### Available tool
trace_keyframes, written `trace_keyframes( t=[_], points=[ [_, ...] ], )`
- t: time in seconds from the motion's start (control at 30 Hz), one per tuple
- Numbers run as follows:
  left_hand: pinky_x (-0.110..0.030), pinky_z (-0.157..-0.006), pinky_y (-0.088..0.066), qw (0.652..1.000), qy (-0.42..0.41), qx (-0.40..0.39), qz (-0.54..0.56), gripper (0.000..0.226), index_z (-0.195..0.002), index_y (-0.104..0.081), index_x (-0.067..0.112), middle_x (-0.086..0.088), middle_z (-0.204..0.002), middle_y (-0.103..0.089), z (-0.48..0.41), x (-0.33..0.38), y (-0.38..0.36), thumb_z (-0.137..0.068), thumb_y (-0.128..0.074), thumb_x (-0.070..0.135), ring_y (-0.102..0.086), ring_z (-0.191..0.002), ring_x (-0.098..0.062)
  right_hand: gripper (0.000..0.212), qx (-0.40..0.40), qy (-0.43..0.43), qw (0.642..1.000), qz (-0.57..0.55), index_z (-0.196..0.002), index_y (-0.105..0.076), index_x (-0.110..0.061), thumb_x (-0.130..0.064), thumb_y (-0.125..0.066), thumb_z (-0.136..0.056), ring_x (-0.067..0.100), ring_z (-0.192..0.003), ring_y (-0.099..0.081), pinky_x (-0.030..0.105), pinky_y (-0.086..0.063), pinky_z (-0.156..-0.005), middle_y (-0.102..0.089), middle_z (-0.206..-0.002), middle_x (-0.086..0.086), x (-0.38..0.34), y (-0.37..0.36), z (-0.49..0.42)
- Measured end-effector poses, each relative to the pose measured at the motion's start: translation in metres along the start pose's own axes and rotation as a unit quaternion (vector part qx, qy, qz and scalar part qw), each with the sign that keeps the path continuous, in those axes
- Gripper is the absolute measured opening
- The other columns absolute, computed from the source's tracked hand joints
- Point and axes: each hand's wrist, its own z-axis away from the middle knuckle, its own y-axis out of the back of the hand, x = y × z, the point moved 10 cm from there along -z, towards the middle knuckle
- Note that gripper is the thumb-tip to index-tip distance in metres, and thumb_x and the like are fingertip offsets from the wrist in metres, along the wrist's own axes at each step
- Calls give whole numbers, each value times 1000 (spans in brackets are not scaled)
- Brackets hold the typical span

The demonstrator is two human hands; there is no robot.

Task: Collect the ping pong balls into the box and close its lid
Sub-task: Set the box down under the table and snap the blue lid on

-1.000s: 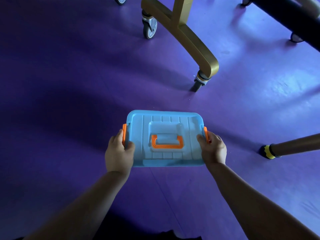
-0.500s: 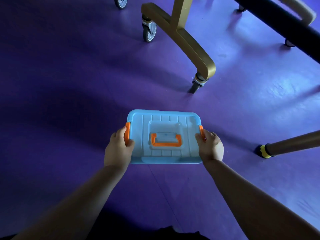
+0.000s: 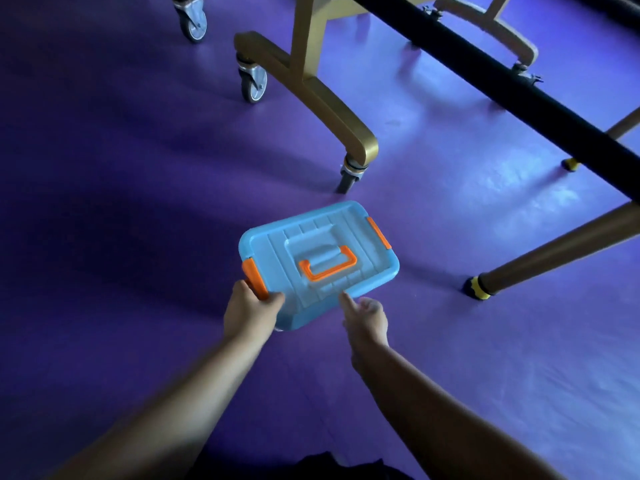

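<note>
Since a moment ago the right hand (image 3: 367,318) has let go of the box (image 3: 318,261), which has swung askew, and now points one finger at its near edge, the others curled. The left hand (image 3: 250,308) grips the corner by an orange latch (image 3: 254,278). The blue box, lid (image 3: 322,251) on with an orange handle (image 3: 328,264), seems lifted over open purple floor (image 3: 104,202), near a gold leg (image 3: 332,112); no writing is readable.

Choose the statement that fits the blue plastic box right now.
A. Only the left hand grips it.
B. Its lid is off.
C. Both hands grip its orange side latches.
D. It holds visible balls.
A: the left hand clasps the blue plastic box by its orange side latch, while the right hand is off it, a finger pointing.
</note>
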Motion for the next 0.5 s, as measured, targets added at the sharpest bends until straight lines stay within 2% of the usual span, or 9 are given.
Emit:
trace_keyframes(
  t=[0.07,0.13,0.2,0.23,0.27,0.3,0.37,0.43,0.5],
  points=[
    [-34,-63,-45,999,-2,-11,33,37,-96,-53,3,-9,-87,-63,9,5,-17,-73,-72,24,-62,-81,-32,41,-18,-8,999,-36,-74,-48,-7,-45,-65,-71,23,-60,-56,30,-42,-52,-57,-68,6,0,-7,6],
    [-41,-69,-53,998,-12,-36,58,41,-97,-53,5,-13,-91,-65,17,11,-35,-71,-75,28,-65,-84,-32,50,-2,-24,997,-71,-85,-61,-4,-46,-65,-59,26,-72,-68,31,-52,-57,-68,-78,7,0,-1,3],
    [-50,-74,-56,993,-23,-73,86,44,-94,-51,11,-12,-94,-64,22,20,-52,-67,-75,36,-65,-90,-34,50,21,-28,997,-73,-87,-65,-4,-42,-62,-55,26,-72,-69,29,-52,-56,-71,-79,9,-4,13,-8],
    [-50,-79,-55,991,-33,-88,96,40,-93,-50,15,-9,-96,-62,23,28,-58,-67,-73,36,-64,-96,-35,46,27,-27,996,-78,-85,-66,-2,-38,-62,-56,26,-69,-68,28,-50,-55,-70,-76,8,-8,20,-16],
    [-47,-87,-52,990,-51,-96,89,36,-97,-51,16,-8,-101,-60,25,38,-61,-71,-72,32,-60,-104,-35,41,33,-24,995,-87,-81,-65,-1,-35,-62,-59,25,-66,-67,29,-49,-55,-68,-72,7,-12,28,-25],
    [-41,-93,-47,991,-72,-95,65,38,-109,-52,13,-10,-111,-56,25,48,-62,-78,-69,26,-55,-112,-34,37,42,-19,995,-90,-77,-65,1,-32,-62,-61,25,-63,-64,30,-48,-55,-65,-67,7,-19,36,-35],
    [-36,-101,-36,993,-106,-55,10,55,-136,-38,4,-17,-133,-41,21,66,-54,-87,-60,17,-46,-124,-32,29,57,-10,996,-75,-67,-63,-2,-31,-62,-65,26,-60,-59,32,-45,-55,-59,-61,8,-32,54,-58],
    [-36,-102,-35,989,-147,-2,-7,58,-141,-32,3,-19,-139,-34,15,85,-38,-88,-56,10,-44,-124,-32,21,66,-12,996,-55,-68,-62,-6,-26,-63,-73,26,-62,-58,33,-45,-58,-57,-60,6,-44,69,-81],
    [-33,-101,-34,982,-186,33,-22,57,-140,-34,3,-19,-140,-33,7,104,-24,-87,-55,6,-42,-123,-32,17,72,-16,996,-50,-79,-62,-6,-23,-60,-79,26,-65,-57,33,-45,-59,-54,-63,3,-54,81,-103]
  ],
)
